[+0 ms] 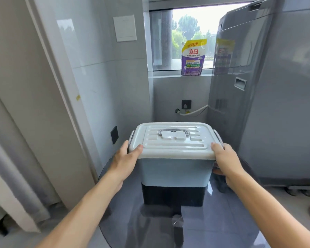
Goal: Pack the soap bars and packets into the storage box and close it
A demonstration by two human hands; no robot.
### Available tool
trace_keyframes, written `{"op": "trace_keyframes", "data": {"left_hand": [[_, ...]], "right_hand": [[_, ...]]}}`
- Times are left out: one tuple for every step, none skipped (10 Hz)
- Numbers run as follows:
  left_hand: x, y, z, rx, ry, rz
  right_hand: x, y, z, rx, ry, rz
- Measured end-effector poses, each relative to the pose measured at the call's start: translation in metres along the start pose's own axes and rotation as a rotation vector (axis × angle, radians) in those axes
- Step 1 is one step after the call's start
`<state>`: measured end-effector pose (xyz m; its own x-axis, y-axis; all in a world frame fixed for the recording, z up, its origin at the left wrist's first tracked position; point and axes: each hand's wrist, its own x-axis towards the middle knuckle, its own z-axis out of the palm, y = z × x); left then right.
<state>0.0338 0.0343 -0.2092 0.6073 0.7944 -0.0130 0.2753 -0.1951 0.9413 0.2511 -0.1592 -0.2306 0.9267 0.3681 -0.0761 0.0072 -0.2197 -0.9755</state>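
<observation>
A pale blue storage box [174, 171] stands on a dark round glass table [222, 221]. Its white lid [174, 140] with a grey carry handle [174, 131] lies flat on top, covering the inside. My left hand [127, 158] grips the box's left side, thumb on the lid's front left corner by the left latch. My right hand [224, 158] grips the right side, thumb on the lid's front right corner beside the right latch. No soap bars or packets show outside the box.
A grey washing machine [268, 97] stands close on the right. A purple and yellow detergent pouch [192, 58] sits on the window sill behind. Tiled wall and a door frame [61, 104] are on the left. A white hose [195, 111] runs along the back wall.
</observation>
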Motion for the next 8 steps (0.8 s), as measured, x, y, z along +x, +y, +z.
{"op": "trace_keyframes", "data": {"left_hand": [[0.018,-0.012,0.014,-0.119,0.064,0.031],[0.034,-0.02,0.017,-0.13,0.033,0.03],[0.059,-0.019,0.026,-0.151,0.058,0.038],[0.072,-0.014,0.034,-0.188,0.079,0.047],[0.091,-0.008,0.038,-0.217,0.107,0.061],[0.096,-0.011,0.043,-0.239,0.094,0.081],[0.094,-0.018,0.044,-0.229,0.091,0.089],[0.096,-0.011,0.037,-0.267,0.155,0.059]], "right_hand": [[0.009,-0.001,0.003,-0.002,0.018,0.019],[0.024,-0.005,0.005,-0.028,0.038,0.011],[0.046,-0.012,0.01,-0.027,0.036,0.019],[0.064,-0.014,0.016,-0.033,0.037,0.027],[0.08,-0.018,0.02,-0.026,0.038,0.039],[0.088,-0.019,0.022,0.0,0.026,0.044],[0.087,-0.012,0.02,0.019,-0.009,0.057],[0.079,-0.014,0.014,-0.066,0.053,0.072]]}}
